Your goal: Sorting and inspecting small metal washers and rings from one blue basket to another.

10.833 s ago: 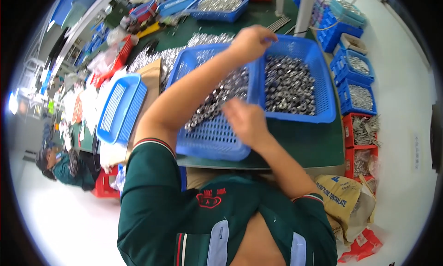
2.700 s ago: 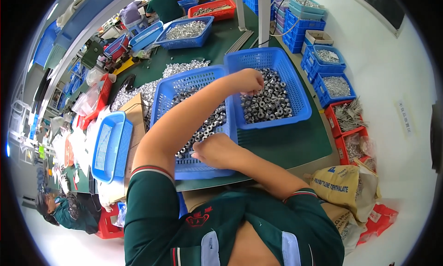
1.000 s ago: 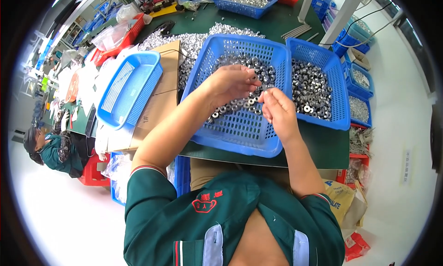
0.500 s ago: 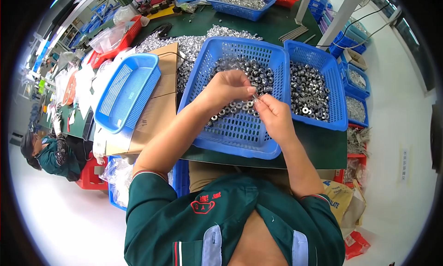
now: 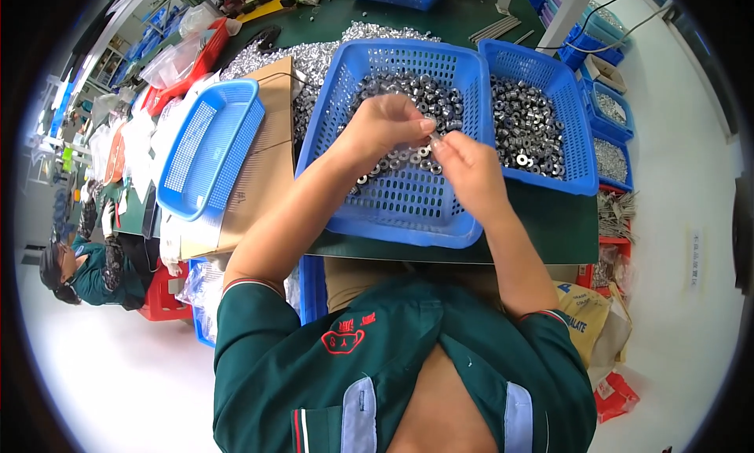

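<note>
My left hand [image 5: 385,127] and my right hand [image 5: 473,174] meet over a blue perforated basket [image 5: 393,227], fingertips almost touching. Both are closed in a pinch around a small piece between them, mostly hidden by the fingers and too small to name. Beneath the hands, many small silvery ring-shaped metal parts [image 5: 404,161] lie heaped toward the basket's far side. Its near floor shows bare slots. Against its right side stands a second blue basket [image 5: 580,150], holding more of the same kind of metal rings [image 5: 525,121].
Left of the hands, a lighter blue basket [image 5: 206,158] rests on cardboard [image 5: 263,166]. Loose shiny metal parts [image 5: 314,54] cover the green table behind. Metal rods [image 5: 495,29] lie at the back right. A co-worker [image 5: 94,264] sits at far left; a post [image 5: 567,21] rises at right.
The whole view has shifted, so the baskets and table appear slightly higher. My hands stay pinched together over the same basket, with only a slight change in finger position.
</note>
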Tool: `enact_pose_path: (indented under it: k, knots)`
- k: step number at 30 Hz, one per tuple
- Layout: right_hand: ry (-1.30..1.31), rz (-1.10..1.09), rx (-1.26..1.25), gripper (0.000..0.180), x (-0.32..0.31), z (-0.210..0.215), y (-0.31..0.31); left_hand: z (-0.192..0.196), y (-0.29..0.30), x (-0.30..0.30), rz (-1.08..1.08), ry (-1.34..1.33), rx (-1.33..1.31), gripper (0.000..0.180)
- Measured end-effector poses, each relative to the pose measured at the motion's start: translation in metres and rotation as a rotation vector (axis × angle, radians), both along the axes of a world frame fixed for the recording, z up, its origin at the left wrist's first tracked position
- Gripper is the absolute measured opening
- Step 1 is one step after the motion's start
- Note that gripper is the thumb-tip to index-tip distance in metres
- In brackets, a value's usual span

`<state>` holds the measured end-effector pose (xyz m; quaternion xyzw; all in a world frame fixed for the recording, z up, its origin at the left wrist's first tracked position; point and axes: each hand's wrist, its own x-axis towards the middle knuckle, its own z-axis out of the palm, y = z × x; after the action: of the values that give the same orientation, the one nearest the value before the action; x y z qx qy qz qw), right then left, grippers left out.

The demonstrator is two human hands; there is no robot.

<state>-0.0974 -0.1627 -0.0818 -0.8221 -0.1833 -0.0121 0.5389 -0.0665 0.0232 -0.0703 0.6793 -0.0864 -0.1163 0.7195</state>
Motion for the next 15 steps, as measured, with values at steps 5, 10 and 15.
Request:
enact_pose_path:
  k: [5,10,15]
  knots:
    - [0.319,0.110,0.312,0.027,0.003,0.001,-0.005,0.003,-0.001,0.004,-0.041,0.007,-0.146,0.011]
    - [0.262,0.020,0.457,0.023,-0.004,0.000,-0.006,-0.008,-0.007,0.007,-0.046,0.219,-0.159,0.014]
    - [0.276,0.071,0.563,0.020,-0.005,-0.003,-0.007,-0.053,-0.030,0.003,-0.266,-0.402,0.930,0.020]
